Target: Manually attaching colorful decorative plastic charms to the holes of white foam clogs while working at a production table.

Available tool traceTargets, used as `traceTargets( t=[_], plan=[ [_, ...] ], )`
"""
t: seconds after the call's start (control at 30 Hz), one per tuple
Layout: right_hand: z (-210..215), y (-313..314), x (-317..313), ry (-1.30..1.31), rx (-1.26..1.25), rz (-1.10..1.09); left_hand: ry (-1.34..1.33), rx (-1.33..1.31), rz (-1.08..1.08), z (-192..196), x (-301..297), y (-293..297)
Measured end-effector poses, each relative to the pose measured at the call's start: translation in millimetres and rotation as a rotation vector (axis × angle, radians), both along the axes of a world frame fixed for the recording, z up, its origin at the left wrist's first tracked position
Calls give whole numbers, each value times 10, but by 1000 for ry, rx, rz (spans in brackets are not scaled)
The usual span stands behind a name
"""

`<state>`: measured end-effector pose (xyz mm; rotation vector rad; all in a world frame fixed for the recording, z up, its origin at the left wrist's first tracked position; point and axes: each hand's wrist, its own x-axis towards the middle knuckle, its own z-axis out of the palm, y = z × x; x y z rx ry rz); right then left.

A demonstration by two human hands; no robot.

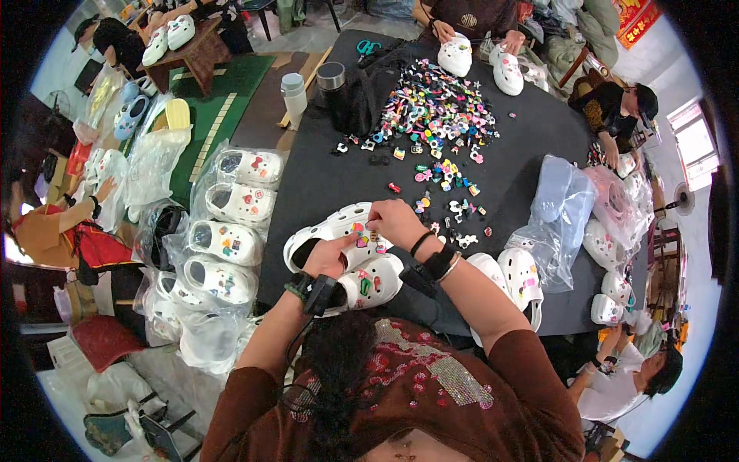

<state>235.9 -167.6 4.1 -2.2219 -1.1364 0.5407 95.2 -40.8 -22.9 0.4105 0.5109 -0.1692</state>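
A white clog (319,229) with vent holes and colourful charms on its toe lies on the black table in front of me. My left hand (329,258) grips it by the side of its opening, the thumb lying on the upper. Over the toe, the fingertips of my right hand (394,223) are pinched together on a small shoe charm (374,236), partly covered by the fingers. A second white clog (373,281), with charms on it, rests closer to me, just under my hands. Both wrists wear dark bands.
Loose charms (439,108) are heaped across the table (339,169). Bagged white clogs (242,202) line the left edge. To the right are another clog pair (519,273) and a clear plastic bag (558,215). A dark tumbler (332,88) and a pale bottle (293,96) stand farther back. Co-workers sit around.
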Motion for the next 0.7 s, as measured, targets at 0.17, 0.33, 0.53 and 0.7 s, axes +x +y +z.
traceTargets(
  t=[0.17, 0.33, 0.53, 0.7],
  plan=[
    [59, 81, 30, -26, -125, 80, 14, 11, 3, -61, -27, 11],
    [68, 226, 124, -124, -294, 188, 69, -14, 14, 14, -6, -12],
    [136, 343, 108, -264, -407, 197, 20, -43, 14, -130, -19, 1],
    [-60, 373, 325, 15, -376, 174, 30, 2, -21, -11, 4, -18]
  ],
)
